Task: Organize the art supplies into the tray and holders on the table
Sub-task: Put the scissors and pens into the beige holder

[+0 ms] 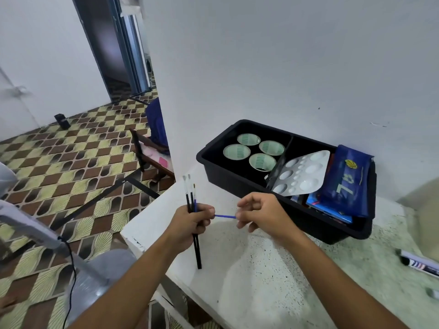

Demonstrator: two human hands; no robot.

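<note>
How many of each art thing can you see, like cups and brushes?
Green-lined round cups in the black plastic tray: 4
Thin brushes held upright in the left hand: 3
White plastic paint palette: 1
Blue zip pouch: 1
Marker pen on the table: 1
Total: 10
</note>
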